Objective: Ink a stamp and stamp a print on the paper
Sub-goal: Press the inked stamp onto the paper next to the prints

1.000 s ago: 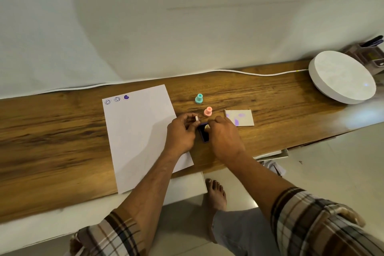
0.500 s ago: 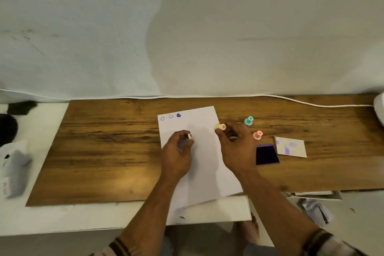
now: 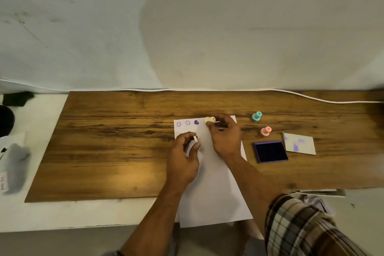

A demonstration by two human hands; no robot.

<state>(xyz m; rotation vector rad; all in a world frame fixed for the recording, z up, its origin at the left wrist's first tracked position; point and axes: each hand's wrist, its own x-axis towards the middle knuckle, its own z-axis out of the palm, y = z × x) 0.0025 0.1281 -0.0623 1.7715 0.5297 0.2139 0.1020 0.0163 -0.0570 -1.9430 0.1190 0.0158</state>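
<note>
A white sheet of paper (image 3: pixel 212 183) lies on the wooden board, with three purple prints (image 3: pixel 187 123) along its top edge. My right hand (image 3: pixel 225 137) holds a cream stamp (image 3: pixel 209 120) over the paper's top edge, just right of the prints. My left hand (image 3: pixel 185 158) rests on the paper and pinches a small white cap (image 3: pixel 195 138). The open purple ink pad (image 3: pixel 270 151) sits to the right of the paper.
A teal stamp (image 3: pixel 256 116) and a pink stamp (image 3: pixel 266 131) stand right of the paper. The ink pad's smudged white lid (image 3: pixel 299 143) lies further right. A white cable (image 3: pixel 311 100) runs along the wall. Dark items (image 3: pixel 12 100) sit at the far left.
My right hand has carried the cream stamp from the ink pad leftward to the paper's top edge beside the prints. My left hand moved onto the paper, still pinching the cap. The camera swung left.
</note>
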